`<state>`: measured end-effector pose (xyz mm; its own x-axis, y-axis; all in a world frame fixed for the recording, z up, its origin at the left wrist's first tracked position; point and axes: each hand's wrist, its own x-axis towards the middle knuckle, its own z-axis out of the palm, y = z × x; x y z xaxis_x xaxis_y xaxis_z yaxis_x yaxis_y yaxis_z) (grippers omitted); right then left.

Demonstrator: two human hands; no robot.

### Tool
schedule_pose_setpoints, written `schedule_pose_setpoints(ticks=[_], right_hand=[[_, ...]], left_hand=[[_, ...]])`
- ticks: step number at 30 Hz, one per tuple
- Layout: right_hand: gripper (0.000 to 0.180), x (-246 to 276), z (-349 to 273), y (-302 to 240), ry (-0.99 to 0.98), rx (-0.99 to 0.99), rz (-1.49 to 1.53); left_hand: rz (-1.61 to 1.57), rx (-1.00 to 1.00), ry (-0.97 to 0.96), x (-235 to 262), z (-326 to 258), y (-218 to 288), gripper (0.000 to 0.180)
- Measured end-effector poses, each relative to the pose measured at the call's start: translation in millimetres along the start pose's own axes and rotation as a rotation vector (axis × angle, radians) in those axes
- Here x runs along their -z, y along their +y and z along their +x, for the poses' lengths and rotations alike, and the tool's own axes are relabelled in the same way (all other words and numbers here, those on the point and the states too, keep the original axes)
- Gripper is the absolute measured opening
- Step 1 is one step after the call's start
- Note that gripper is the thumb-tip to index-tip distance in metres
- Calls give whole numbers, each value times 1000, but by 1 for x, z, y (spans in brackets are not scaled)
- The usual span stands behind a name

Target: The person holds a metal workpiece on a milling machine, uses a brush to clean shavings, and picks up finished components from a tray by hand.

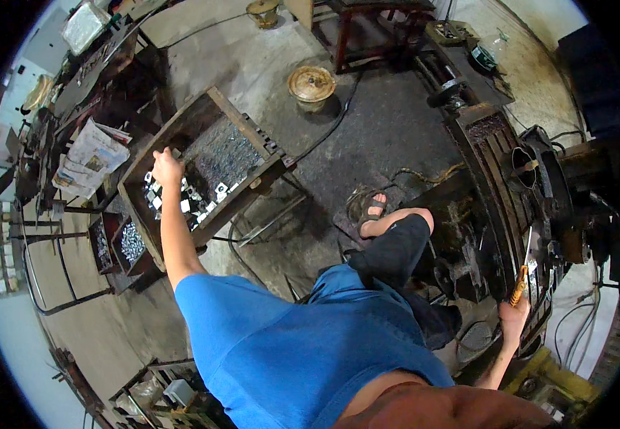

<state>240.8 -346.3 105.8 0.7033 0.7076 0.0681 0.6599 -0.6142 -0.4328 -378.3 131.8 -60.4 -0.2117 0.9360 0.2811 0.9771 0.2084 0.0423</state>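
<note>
My left hand (168,169) reaches over a wood-edged metal tray (213,95) on a stand at the left. Its fingers are curled, and a small dark piece shows beside them; I cannot make out what they hold. Just below that hand lie several small silvery metal blocks (194,203). Fine metal shavings (228,154) cover the tray's right part. At the far right, my right hand (514,318) is closed around a tool with a yellow-orange handle (519,284). The tool's thin, pale end points away from me, beside the slotted machine table (499,161).
Bins of small metal parts (133,242) stand left of the tray. A lidded round pot (311,84) sits on the floor ahead, near a dark cable (331,129). Folded newspaper (92,157) hangs at the left. My sandalled foot (373,205) rests near the machine.
</note>
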Motion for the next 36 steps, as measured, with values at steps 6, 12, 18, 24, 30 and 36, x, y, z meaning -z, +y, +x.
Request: schedule_pose_setpoints(ticks=[6, 12, 18, 24, 30, 36], right_hand=[[32, -6, 0, -47, -197, -21, -52], [48, -42, 20, -128, -368, 380, 56], [32, -50, 37, -137, -364, 292, 8], [38, -28, 29, -96, -395, 199, -25], [31, 1, 8, -33, -251, 57, 20], [32, 40, -4, 75, 2, -446, -172]], left_hand=[[-1754, 140, -297, 33, -3, 75, 29], [-2232, -133, -838, 95, -56, 244, 29], [-1854, -548, -971, 128, -141, 377, 37], [-1524, -786, -862, 142, -189, 432, 31], [-1134, -1201, -562, 157, -226, 470, 28], [-980, -1707, -265, 206, -317, 556, 32]])
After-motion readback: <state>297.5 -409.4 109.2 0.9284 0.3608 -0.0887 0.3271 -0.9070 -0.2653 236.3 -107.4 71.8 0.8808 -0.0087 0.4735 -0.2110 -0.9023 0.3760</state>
